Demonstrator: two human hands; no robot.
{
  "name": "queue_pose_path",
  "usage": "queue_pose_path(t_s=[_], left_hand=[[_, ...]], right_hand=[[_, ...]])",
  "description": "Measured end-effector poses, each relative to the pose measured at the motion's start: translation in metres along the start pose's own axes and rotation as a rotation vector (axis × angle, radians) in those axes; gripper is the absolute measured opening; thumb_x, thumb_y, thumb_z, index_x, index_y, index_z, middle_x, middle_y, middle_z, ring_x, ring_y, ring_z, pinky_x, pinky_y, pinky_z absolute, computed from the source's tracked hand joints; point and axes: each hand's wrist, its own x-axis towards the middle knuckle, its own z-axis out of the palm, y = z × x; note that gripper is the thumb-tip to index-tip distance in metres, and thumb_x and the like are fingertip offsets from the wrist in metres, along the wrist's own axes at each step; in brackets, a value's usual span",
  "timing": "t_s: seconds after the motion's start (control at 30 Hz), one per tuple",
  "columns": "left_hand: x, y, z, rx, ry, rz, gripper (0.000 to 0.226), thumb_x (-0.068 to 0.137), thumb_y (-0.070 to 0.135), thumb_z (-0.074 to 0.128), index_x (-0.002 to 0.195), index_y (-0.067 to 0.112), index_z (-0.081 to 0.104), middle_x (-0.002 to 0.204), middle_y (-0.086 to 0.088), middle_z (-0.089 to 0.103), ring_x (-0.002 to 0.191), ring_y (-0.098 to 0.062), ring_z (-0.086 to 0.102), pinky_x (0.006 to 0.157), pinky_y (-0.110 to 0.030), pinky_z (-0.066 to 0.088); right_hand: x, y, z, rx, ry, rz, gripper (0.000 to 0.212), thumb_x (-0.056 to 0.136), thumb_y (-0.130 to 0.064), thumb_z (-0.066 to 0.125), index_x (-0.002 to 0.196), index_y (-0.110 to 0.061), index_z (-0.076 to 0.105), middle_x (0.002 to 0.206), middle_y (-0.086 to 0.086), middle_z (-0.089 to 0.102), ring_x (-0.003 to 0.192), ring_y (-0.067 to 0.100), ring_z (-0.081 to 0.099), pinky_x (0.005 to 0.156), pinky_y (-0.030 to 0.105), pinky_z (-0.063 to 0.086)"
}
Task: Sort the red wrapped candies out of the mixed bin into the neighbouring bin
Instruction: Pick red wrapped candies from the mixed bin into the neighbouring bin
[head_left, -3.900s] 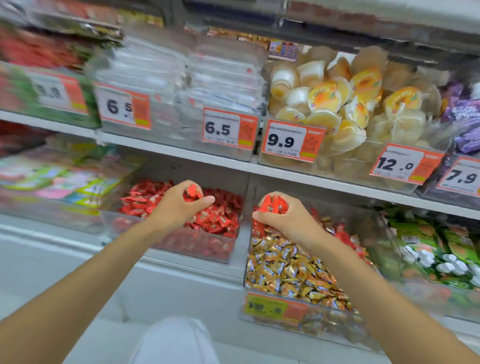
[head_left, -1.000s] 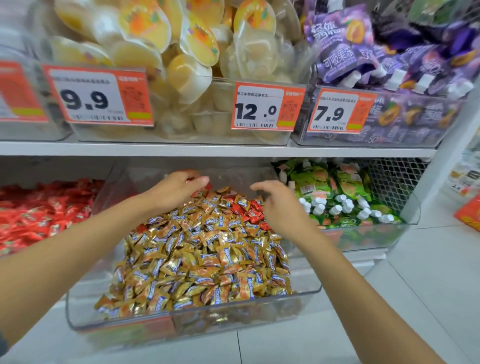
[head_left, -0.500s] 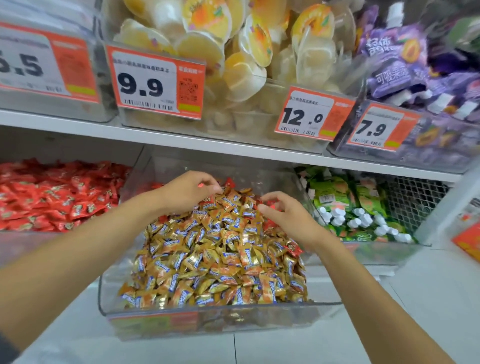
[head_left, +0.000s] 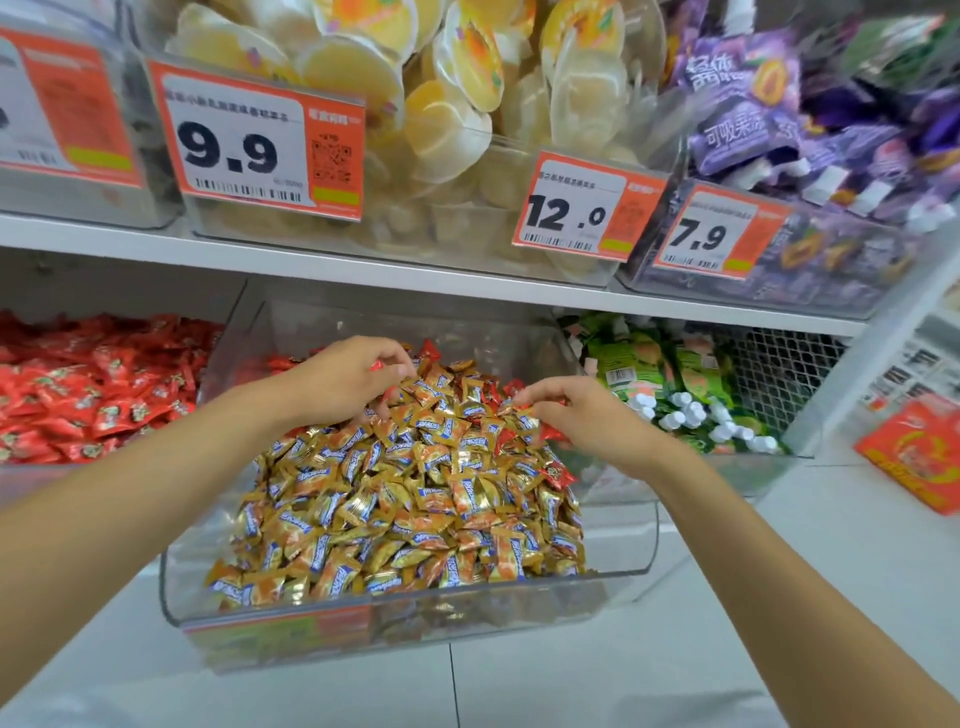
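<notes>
A clear mixed bin (head_left: 631, 540) holds a heap of gold wrapped candies (head_left: 405, 499). A few red wrapped candies (head_left: 506, 440) lie at its back right. The neighbouring bin (head_left: 210, 364) on the left is full of red candies (head_left: 93, 384). My left hand (head_left: 337, 382) hovers over the back of the heap, fingers curled, and pinches a red candy (head_left: 375, 365). My right hand (head_left: 592, 418) reaches into the back right of the heap with its fingers curled. A red candy (head_left: 551, 431) shows under its thumb.
A white shelf (head_left: 363, 270) runs just above the bins, with price tags (head_left: 260, 140) and tubs of jelly cups (head_left: 467, 104). Green pouches with white caps (head_left: 675, 384) fill the bin on the right. Purple packs (head_left: 779, 114) sit up right.
Both hands have left the red bin and reached into the back of the mixed bin. Over the last second their fingers have closed among the red candies there.
</notes>
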Motion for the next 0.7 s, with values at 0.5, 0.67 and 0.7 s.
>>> queue_pose_path(t_s=[0.5,0.67,0.7], left_hand=[[-0.008,0.012,0.017,-0.157,-0.003,-0.014,0.016,0.098,0.024,0.054,0.093,0.017,0.067,0.073,-0.008,0.062,0.067,-0.022,0.057,0.057,-0.029,0.048],[-0.001,0.029,0.04,-0.046,-0.001,0.057,0.016,0.089,0.034,0.067,0.088,0.019,0.07,0.098,0.012,0.065,0.095,-0.008,0.059,0.089,-0.033,0.045],[0.003,0.034,0.046,-0.008,-0.007,0.075,0.009,0.089,0.03,0.067,0.089,0.022,0.071,0.103,0.01,0.066,0.099,-0.011,0.06,0.093,-0.035,0.046]], right_hand=[[-0.056,0.001,-0.006,0.172,-0.138,0.03,0.014,0.1,-0.025,0.052,0.102,-0.012,0.06,0.086,0.003,0.056,0.078,0.024,0.062,0.072,0.032,0.046],[-0.062,-0.003,-0.02,0.26,-0.031,-0.011,0.022,0.1,-0.006,0.045,0.114,-0.015,0.06,0.101,0.0,0.064,0.08,0.016,0.066,0.065,0.026,0.046],[-0.061,-0.004,-0.02,0.267,-0.007,-0.014,0.027,0.1,-0.004,0.044,0.114,-0.019,0.061,0.109,-0.001,0.065,0.078,0.014,0.065,0.063,0.023,0.046]])
